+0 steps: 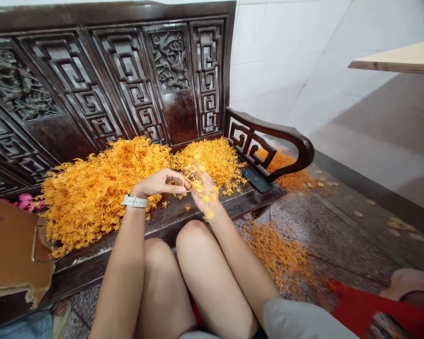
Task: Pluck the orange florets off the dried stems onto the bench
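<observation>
Two heaps of orange-yellow plastic-looking flower pieces lie on the dark wooden bench: a large one [102, 188] at the left and a smaller one [212, 157] behind my hands. My left hand [162, 182], with a pale watch band at the wrist, pinches a thin orange piece between thumb and fingers. Close beside it, my right hand [203, 193] carries several yellow-orange pieces over its palm and fingers, which are partly hidden and blurred. A few loose pieces lie on the bench seat [169, 214] below my hands.
A dark phone [257, 180] lies by the bench's curved armrest [300, 150]. Orange pieces [282, 254] are scattered on the floor at the right. A torn cardboard box [14, 249] stands at the left, near another person's foot [61, 308]. Red material [371, 306] is at lower right.
</observation>
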The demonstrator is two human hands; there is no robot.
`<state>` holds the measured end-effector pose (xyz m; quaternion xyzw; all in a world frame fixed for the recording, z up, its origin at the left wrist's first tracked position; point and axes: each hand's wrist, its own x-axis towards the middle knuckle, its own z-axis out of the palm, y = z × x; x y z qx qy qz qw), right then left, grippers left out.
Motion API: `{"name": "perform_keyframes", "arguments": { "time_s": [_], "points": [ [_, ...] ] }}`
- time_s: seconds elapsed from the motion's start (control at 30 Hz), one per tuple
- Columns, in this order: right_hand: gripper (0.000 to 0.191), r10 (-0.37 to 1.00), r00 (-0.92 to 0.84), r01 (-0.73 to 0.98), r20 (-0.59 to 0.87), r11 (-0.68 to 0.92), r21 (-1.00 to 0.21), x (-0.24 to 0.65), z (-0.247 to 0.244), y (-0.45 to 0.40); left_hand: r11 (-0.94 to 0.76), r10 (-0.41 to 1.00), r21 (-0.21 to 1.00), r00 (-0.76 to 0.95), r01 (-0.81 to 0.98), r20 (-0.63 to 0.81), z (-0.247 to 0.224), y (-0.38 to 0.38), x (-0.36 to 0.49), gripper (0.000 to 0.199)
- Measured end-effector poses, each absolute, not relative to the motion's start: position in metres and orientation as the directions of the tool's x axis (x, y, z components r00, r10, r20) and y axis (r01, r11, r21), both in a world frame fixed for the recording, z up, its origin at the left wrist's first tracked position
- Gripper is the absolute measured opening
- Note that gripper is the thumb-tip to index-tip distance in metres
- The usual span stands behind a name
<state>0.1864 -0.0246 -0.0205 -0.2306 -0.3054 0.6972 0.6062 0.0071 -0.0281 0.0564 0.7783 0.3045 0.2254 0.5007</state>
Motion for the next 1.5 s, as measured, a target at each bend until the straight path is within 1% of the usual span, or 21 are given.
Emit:
{"name": "perform_keyframes", "arguments": {
  "time_s": [0.1,0.2,0.27,0.33,0.43,0.53,0.67,0.77,0.9,1.03,1.17,1.27,1.33,1.4,1.5],
  "points": [
    [0.032,0.997,-0.077,-0.739,0.0,-0.057,-0.672,0.184,-0.024,-0.021,-0.256,0.742,0.927,0.671,0.274,0.007,0.054,-0.028,0.006,0.044],
    [0.026,1.0,-0.006,-0.709,0.017,0.008,-0.705,0.182,-0.022,-0.023,-0.222,0.828,0.912,0.561,0.344,-0.01,0.048,-0.025,0.008,0.042],
    [0.023,0.999,0.01,-0.688,0.051,0.044,-0.724,0.181,-0.02,-0.026,-0.234,0.866,0.897,0.499,0.376,0.017,0.044,-0.023,0.01,0.039],
    [0.025,0.997,-0.008,-0.674,0.074,0.049,-0.737,0.181,-0.018,-0.03,-0.266,0.887,0.887,0.456,0.376,0.072,0.042,-0.021,0.011,0.037],
    [0.034,0.996,-0.041,-0.643,0.078,0.034,-0.765,0.18,-0.016,-0.033,-0.31,0.912,0.89,0.37,0.335,0.178,0.041,-0.018,0.012,0.037],
    [0.04,0.997,-0.068,-0.612,0.047,-0.005,-0.791,0.179,-0.015,-0.033,-0.343,0.932,0.901,0.219,0.265,0.29,0.039,-0.015,0.013,0.038],
    [0.041,0.99,-0.139,-0.568,-0.031,-0.105,-0.816,0.177,-0.018,-0.032,-0.374,0.926,0.917,-0.005,0.142,0.378,0.036,-0.009,0.013,0.038],
    [0.032,0.965,-0.261,-0.473,-0.018,-0.144,-0.869,0.176,-0.02,-0.034,-0.4,0.905,0.916,-0.143,0.041,0.401,0.034,-0.003,0.01,0.038],
    [0.026,0.913,-0.407,-0.3,0.036,-0.096,-0.949,0.173,-0.021,-0.038,-0.429,0.879,0.899,-0.27,-0.086,0.393,0.032,0.003,0.004,0.032],
    [0.024,0.89,-0.445,-0.231,0.096,-0.01,-0.973,0.171,-0.023,-0.039,-0.4,0.883,0.91,-0.312,-0.108,0.352,0.034,0.002,0.0,0.026],
    [0.021,0.874,-0.48,-0.188,0.074,-0.021,-0.982,0.173,-0.03,-0.035,-0.369,0.889,0.912,-0.354,-0.178,0.29,0.039,-0.003,-0.003,0.02],
    [0.026,0.822,-0.57,-0.058,0.01,-0.027,-0.998,0.176,-0.037,-0.033,-0.334,0.89,0.909,-0.4,-0.249,0.218,0.041,-0.004,-0.006,0.022],
    [0.03,0.768,-0.639,0.033,-0.043,-0.028,-0.999,0.177,-0.041,-0.033,-0.355,0.877,0.897,-0.426,-0.262,0.223,0.041,-0.003,-0.009,0.026],
    [0.029,0.741,-0.671,0.036,-0.032,-0.011,-0.999,0.177,-0.042,-0.033,-0.371,0.872,0.894,-0.426,-0.251,0.242,0.039,-0.002,-0.012,0.032],
    [0.021,0.792,-0.599,-0.105,0.117,0.067,-0.992,0.175,-0.04,-0.035,-0.333,0.884,0.915,-0.414,-0.229,0.218,0.037,-0.002,-0.01,0.041]
  ]
}}
